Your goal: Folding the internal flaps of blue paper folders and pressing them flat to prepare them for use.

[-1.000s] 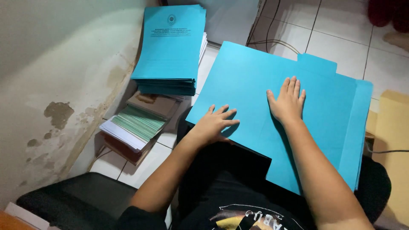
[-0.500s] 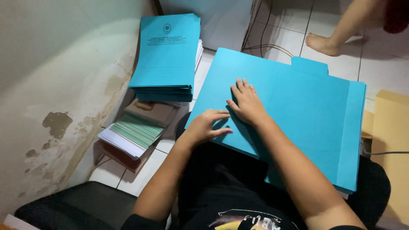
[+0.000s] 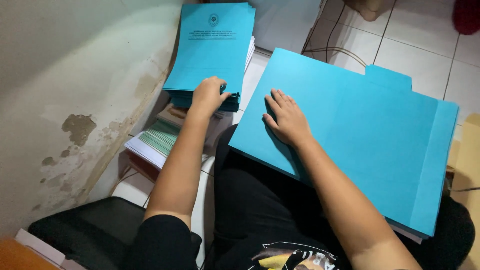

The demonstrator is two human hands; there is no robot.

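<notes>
Hands: left (image 3: pixel 207 95) seemingly grips folder stack (image 3: pixel 212 52); right (image 3: pixel 285 117) flat on open folder (image 3: pixel 360 130).

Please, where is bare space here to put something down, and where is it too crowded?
Free: the white floor tiles beyond the open blue folder, bordered by the cables. Another strip of tile lies between the blue stack and that folder. Crowded: along the wall, where the left hand touches the stack above the green-edged papers. The right hand presses the folder.

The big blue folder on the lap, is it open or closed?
Open. The big blue folder lies spread flat across the lap, tab and side flap folded out, right hand pressing on it. The left hand reaches the folder stack.
</notes>
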